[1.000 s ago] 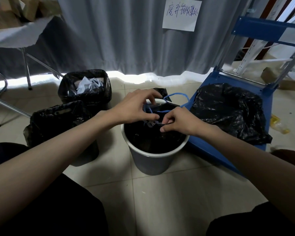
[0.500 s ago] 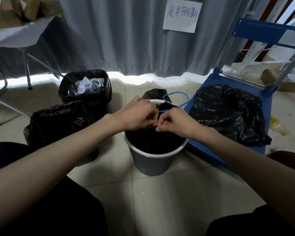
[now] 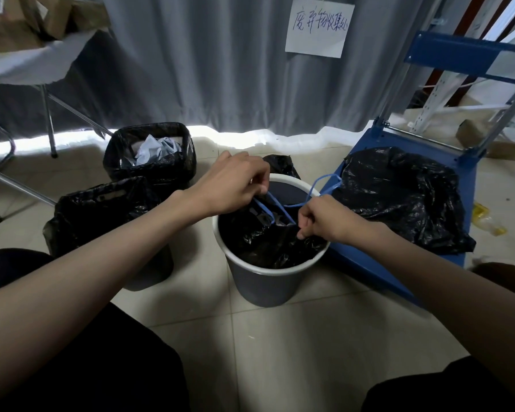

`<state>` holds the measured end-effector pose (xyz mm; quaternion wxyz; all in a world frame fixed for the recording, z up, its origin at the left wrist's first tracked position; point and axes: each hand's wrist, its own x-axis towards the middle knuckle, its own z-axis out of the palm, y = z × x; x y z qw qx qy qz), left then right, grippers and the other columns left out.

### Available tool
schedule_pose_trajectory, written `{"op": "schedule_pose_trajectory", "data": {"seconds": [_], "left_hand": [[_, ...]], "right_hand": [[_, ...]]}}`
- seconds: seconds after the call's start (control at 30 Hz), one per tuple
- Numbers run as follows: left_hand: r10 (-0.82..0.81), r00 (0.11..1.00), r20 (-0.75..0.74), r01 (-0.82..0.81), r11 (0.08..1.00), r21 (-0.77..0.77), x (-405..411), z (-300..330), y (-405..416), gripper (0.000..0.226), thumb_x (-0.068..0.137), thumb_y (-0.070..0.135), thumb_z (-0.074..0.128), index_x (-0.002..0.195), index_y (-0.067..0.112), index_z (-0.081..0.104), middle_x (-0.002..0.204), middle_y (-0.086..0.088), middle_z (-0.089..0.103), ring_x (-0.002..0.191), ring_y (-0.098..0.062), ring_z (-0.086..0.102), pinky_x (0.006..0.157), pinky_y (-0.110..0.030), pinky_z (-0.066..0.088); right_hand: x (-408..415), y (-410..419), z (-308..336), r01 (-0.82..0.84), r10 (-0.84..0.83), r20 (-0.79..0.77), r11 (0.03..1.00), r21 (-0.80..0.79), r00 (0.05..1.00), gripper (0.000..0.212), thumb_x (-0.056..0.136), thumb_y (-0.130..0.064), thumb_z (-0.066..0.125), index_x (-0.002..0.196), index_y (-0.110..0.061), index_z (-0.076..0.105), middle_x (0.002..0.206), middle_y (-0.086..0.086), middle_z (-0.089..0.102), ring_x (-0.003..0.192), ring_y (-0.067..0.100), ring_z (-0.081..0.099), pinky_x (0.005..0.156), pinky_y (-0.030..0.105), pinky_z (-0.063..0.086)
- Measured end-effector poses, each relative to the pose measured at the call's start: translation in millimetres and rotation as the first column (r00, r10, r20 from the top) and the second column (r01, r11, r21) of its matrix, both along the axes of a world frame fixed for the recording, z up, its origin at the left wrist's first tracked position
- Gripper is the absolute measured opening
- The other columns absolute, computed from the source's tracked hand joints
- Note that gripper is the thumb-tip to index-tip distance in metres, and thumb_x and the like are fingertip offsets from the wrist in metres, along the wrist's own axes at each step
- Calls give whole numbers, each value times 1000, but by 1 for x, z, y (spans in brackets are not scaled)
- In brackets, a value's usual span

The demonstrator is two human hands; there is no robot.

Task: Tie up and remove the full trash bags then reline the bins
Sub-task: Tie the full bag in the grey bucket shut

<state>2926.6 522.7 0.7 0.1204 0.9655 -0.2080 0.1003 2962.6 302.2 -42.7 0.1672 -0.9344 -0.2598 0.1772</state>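
Observation:
A round grey bin with a white rim (image 3: 262, 285) stands on the tiled floor in front of me, with a black trash bag (image 3: 268, 245) gathered inside it. Blue drawstrings (image 3: 275, 209) run from the bag's mouth. My left hand (image 3: 229, 185) pinches one blue loop above the bin's far left rim. My right hand (image 3: 324, 221) grips the other string at the bin's right rim, and a blue loop (image 3: 327, 185) sticks out behind it.
Two black-lined bins stand to the left: a near one (image 3: 101, 209) and a far one (image 3: 149, 153) holding crumpled paper. A blue cart (image 3: 399, 263) on the right carries a filled black bag (image 3: 405, 194). Behind hang a grey curtain and a paper sign (image 3: 318, 26); a folding table stands far left.
My hands were together over the bin's middle; they have drawn apart, left hand up and back, right hand to the right, stretching the blue strings between them.

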Motion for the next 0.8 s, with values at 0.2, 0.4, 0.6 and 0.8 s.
{"op": "schedule_pose_trajectory", "data": {"seconds": [0.2, 0.4, 0.6, 0.8], "left_hand": [[-58, 998, 20, 62, 931, -360, -1, 7, -6, 5, 89, 16, 67, 88, 12, 65, 85, 0, 63, 75, -17, 55, 74, -34, 47], [-87, 995, 53, 101, 869, -485, -3, 12, -20, 3, 87, 12, 69, 84, 11, 66, 84, -4, 62, 74, -15, 53, 66, -23, 41], [-81, 996, 46, 93, 852, -515, 1, 12, -21, 10, 84, 18, 73, 89, 13, 66, 81, -6, 62, 68, -11, 51, 65, -25, 42], [23, 966, -259, -148, 867, -476, 6, -5, 1, 48, 69, 37, 86, 101, 13, 60, 73, -1, 64, 59, -3, 47, 61, -22, 38]], "right_hand": [[-8, 16, 10, 0, -16, 49, 951, 310, 999, 26, 73, -29, 85, 94, -16, 76, 72, -1, 71, 66, 8, 63, 72, 23, 49], [-18, 34, 19, 17, -23, 7, 888, 460, 1000, 20, 79, -27, 80, 98, -22, 76, 68, -3, 68, 56, 0, 54, 67, 25, 45], [-18, 36, 21, 113, -50, -130, 832, 544, 990, 11, 86, -13, 73, 82, -2, 76, 69, 14, 71, 59, 16, 60, 72, 30, 51], [-10, 24, 18, 225, -146, -184, 803, 552, 972, 10, 89, -14, 71, 83, -6, 74, 79, 11, 75, 58, 12, 60, 61, 20, 51]]}}
